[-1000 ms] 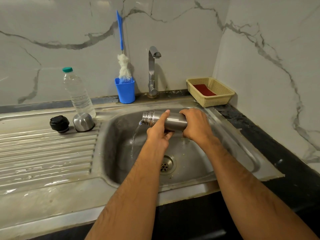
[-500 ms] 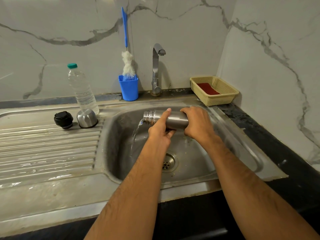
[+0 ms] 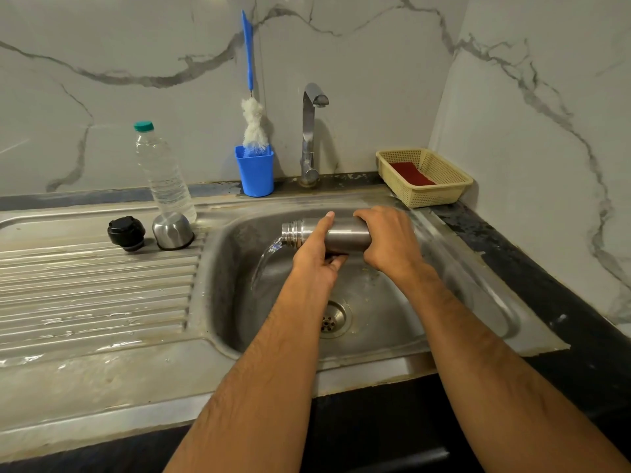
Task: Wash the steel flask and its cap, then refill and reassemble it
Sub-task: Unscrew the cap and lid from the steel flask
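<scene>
The steel flask point(image 3: 345, 237) lies on its side over the sink basin point(image 3: 392, 312), its open threaded mouth pointing left. A stream of water point(image 3: 264, 264) runs out of the mouth into the basin. My left hand point(image 3: 316, 257) grips the flask near the neck, forefinger stretched across it. My right hand point(image 3: 389, 240) holds the flask's base end. On the drainboard to the left stand the black inner stopper point(image 3: 126, 233) and the steel cup cap point(image 3: 172, 231), upside down.
A clear water bottle with a green cap point(image 3: 162, 175) stands behind the caps. A blue cup point(image 3: 255, 170) holds a blue-handled bottle brush point(image 3: 251, 97) beside the tap point(image 3: 310, 131), which is not running. A beige basket point(image 3: 444, 192) with a red sponge point(image 3: 411, 174) sits at the back right corner.
Both hands have kept the flask sideways over the basin and the water keeps pouring out. Only my head has shifted a little; the caps have not moved.
</scene>
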